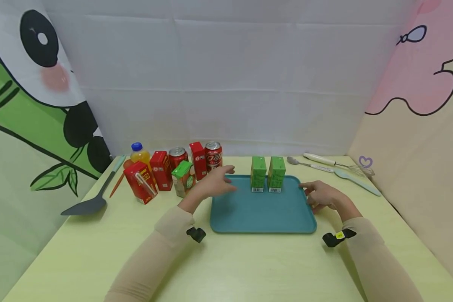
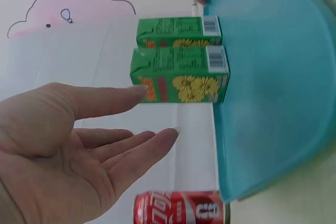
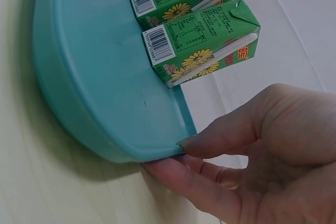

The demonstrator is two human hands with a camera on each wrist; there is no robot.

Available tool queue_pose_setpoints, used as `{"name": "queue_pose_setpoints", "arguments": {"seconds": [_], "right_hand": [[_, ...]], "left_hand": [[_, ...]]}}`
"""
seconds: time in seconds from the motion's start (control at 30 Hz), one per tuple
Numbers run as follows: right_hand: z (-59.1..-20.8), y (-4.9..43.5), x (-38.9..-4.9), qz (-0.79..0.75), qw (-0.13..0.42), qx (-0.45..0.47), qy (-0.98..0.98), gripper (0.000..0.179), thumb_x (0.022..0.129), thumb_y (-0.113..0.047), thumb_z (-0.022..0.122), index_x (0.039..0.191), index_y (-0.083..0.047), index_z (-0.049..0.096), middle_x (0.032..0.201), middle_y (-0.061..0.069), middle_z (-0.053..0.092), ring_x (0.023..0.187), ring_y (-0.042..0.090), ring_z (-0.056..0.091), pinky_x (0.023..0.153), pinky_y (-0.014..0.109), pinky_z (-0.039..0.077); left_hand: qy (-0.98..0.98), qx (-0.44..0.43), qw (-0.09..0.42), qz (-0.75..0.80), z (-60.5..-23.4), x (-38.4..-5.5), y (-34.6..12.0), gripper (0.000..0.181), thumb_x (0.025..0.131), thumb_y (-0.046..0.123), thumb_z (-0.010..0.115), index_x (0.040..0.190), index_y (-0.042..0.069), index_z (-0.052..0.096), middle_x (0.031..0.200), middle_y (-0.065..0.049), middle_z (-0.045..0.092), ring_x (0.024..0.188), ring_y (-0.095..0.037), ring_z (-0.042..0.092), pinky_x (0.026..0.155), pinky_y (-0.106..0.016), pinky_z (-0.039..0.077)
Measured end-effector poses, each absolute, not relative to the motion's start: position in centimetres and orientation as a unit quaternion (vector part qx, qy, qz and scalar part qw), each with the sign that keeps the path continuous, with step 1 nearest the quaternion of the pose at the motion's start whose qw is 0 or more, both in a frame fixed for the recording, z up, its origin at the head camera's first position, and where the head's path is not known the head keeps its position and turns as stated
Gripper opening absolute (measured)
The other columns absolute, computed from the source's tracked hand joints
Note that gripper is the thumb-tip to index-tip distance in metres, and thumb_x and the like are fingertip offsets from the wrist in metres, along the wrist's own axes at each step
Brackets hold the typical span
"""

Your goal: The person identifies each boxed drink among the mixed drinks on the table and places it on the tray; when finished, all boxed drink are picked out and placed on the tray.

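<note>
A teal tray (image 1: 264, 218) lies on the table with two green drink cartons (image 1: 258, 174) standing side by side near its far edge. My right hand (image 1: 321, 195) pinches the tray's right rim, thumb on top and fingers curled against the outside, as the right wrist view shows. Over the tray's left edge hovers my left hand (image 1: 213, 184), fingers extended and thumb apart, holding nothing. The left wrist view puts a gap between that hand and the nearer green carton (image 2: 181, 74). A red cola can (image 1: 213, 156) stands just beyond the left hand.
Left of the tray are red cartons (image 1: 140, 182), a green-topped carton (image 1: 183, 178), another red can (image 1: 178, 157) and a juice bottle (image 1: 139, 154). A grey spatula (image 1: 88, 205) lies at far left. Back right holds a whisk (image 1: 324, 160), a spoon (image 1: 294, 161) and a pale green utensil (image 1: 356, 181).
</note>
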State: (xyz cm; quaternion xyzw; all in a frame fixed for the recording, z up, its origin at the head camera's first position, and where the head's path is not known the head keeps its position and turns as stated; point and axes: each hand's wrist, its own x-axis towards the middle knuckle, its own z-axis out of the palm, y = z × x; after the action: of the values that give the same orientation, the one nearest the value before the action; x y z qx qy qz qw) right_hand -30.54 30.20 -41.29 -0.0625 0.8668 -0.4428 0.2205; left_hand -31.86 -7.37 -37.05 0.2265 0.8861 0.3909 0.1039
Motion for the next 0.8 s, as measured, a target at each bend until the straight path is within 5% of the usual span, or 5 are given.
{"name": "queue_pose_setpoints", "arguments": {"seconds": [0.53,0.8], "right_hand": [[-41.3,30.2,-30.7,-0.444,0.219,-0.059,0.867,0.075,0.082,0.012,0.05,0.154,0.007,0.027,0.139,0.035,0.037,0.08,0.025,0.058,0.064,0.043,0.06],[-41.5,30.3,-30.7,-0.442,0.217,-0.062,0.868,0.073,0.084,0.012,0.051,0.153,0.007,0.028,0.139,0.035,0.038,0.085,0.025,0.059,0.065,0.043,0.06]], "left_hand": [[0.884,0.21,-0.002,0.417,-35.2,-30.9,-12.5,0.061,0.092,0.004,0.07,0.147,-0.001,0.044,0.143,-0.021,0.052,0.126,-0.038,0.054,0.094,-0.046,0.054],[0.903,0.143,-0.042,0.402,-34.3,-30.7,-15.7,0.058,0.096,0.009,0.066,0.149,0.011,0.045,0.145,-0.015,0.051,0.131,-0.039,0.049,0.097,-0.053,0.05]]}}
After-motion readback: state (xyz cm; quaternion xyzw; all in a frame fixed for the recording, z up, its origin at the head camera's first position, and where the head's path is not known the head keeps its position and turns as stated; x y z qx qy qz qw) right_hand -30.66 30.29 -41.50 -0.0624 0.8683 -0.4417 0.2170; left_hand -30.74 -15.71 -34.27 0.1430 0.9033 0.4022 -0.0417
